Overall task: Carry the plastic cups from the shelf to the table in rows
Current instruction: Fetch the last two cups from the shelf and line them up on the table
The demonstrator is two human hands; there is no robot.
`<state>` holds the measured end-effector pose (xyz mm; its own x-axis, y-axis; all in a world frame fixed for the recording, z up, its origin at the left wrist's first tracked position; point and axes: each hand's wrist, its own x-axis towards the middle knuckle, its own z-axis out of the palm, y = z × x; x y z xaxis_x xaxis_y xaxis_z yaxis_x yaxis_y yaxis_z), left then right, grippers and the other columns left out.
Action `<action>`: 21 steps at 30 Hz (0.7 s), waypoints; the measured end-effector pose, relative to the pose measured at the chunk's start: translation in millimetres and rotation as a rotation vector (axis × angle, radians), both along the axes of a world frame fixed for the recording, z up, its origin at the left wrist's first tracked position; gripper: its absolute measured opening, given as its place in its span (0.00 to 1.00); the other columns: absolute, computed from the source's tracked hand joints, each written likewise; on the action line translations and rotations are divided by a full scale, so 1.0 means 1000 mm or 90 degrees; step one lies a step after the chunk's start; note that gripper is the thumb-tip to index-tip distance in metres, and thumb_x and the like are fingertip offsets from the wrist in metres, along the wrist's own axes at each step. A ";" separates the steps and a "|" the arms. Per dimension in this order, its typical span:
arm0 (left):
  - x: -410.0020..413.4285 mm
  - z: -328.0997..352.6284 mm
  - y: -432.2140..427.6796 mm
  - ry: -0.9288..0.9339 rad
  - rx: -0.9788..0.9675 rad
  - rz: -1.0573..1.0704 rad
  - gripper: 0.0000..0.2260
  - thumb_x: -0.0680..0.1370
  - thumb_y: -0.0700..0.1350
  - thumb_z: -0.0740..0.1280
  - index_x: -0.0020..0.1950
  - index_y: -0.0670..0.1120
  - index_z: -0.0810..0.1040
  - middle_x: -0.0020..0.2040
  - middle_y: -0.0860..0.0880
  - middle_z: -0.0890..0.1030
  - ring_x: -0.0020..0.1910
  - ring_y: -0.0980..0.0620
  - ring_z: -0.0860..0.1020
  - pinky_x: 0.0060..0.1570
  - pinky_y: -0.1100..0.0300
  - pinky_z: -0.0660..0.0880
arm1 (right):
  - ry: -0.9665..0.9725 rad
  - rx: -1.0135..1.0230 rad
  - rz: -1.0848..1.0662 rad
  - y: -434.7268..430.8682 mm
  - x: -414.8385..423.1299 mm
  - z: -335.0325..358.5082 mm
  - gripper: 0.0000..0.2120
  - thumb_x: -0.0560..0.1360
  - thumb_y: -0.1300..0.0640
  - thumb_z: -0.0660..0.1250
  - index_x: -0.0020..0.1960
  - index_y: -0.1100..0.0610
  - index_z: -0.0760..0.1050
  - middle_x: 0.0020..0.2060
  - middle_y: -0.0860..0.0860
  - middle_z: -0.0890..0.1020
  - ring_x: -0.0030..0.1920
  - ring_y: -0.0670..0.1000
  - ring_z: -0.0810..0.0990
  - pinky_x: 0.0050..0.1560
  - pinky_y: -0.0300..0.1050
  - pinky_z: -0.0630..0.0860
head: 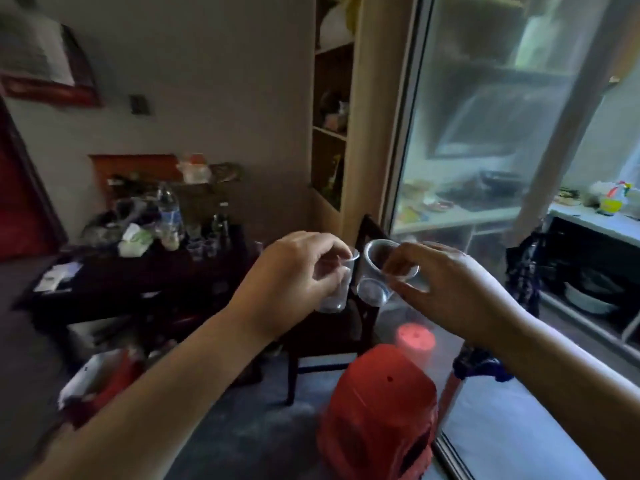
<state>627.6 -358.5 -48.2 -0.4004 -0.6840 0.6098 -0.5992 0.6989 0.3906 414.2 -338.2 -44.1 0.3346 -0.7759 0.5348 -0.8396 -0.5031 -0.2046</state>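
Observation:
Each of my hands holds a clear plastic cup in the air, in the middle of the view. My left hand [294, 275] grips one cup [337, 289] upright by its rim and side. The fingers of my right hand [446, 289] pinch the rim of a second cup [375, 275], which tilts with its mouth toward me. The two cups almost touch. Several small clear cups [202, 249] stand together on the dark table [145, 289] at the left. The tall wooden shelf [334, 126] rises behind my hands.
Bottles, bags and papers crowd the far side of the table. A dark wooden chair [332, 327] stands under my hands. A red plastic stool [379, 414] sits on the floor in front. A glass sliding door [485, 133] fills the right side.

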 end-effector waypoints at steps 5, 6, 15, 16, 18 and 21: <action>0.076 -0.021 -0.025 0.033 0.052 0.120 0.04 0.73 0.47 0.70 0.47 0.51 0.80 0.44 0.57 0.81 0.47 0.62 0.75 0.46 0.73 0.69 | 0.021 0.043 0.114 -0.064 0.077 -0.011 0.09 0.69 0.57 0.72 0.48 0.50 0.77 0.38 0.34 0.72 0.38 0.36 0.72 0.39 0.23 0.66; 0.089 -0.025 -0.032 0.042 0.067 0.135 0.04 0.73 0.47 0.70 0.47 0.51 0.80 0.43 0.57 0.80 0.47 0.62 0.75 0.45 0.74 0.69 | 0.021 0.053 0.135 -0.077 0.091 -0.015 0.09 0.69 0.57 0.72 0.48 0.50 0.77 0.38 0.33 0.71 0.38 0.35 0.72 0.39 0.23 0.66; 0.171 -0.054 -0.142 0.016 0.060 0.263 0.04 0.73 0.49 0.71 0.43 0.52 0.78 0.42 0.58 0.79 0.44 0.62 0.76 0.44 0.66 0.71 | 0.059 0.052 0.296 -0.214 0.172 -0.039 0.07 0.70 0.53 0.69 0.48 0.49 0.76 0.42 0.42 0.78 0.43 0.43 0.75 0.43 0.36 0.71; 0.176 -0.055 -0.157 0.017 0.062 0.271 0.04 0.73 0.49 0.71 0.44 0.51 0.79 0.42 0.57 0.79 0.45 0.61 0.75 0.44 0.68 0.71 | 0.065 0.053 0.308 -0.231 0.176 -0.039 0.07 0.70 0.54 0.69 0.48 0.49 0.76 0.42 0.40 0.77 0.43 0.40 0.74 0.43 0.34 0.70; 0.185 -0.055 -0.187 0.014 0.062 0.287 0.04 0.73 0.49 0.70 0.44 0.51 0.79 0.43 0.57 0.79 0.45 0.62 0.75 0.44 0.71 0.69 | 0.078 0.068 0.321 -0.265 0.185 -0.038 0.08 0.71 0.55 0.70 0.49 0.48 0.76 0.40 0.36 0.73 0.40 0.35 0.71 0.41 0.27 0.66; 0.199 -0.055 -0.227 0.003 0.065 0.307 0.04 0.73 0.49 0.70 0.45 0.51 0.78 0.43 0.57 0.79 0.45 0.62 0.75 0.43 0.72 0.68 | 0.072 0.095 0.342 -0.312 0.201 -0.041 0.08 0.72 0.55 0.69 0.50 0.48 0.76 0.39 0.33 0.71 0.41 0.29 0.69 0.43 0.23 0.65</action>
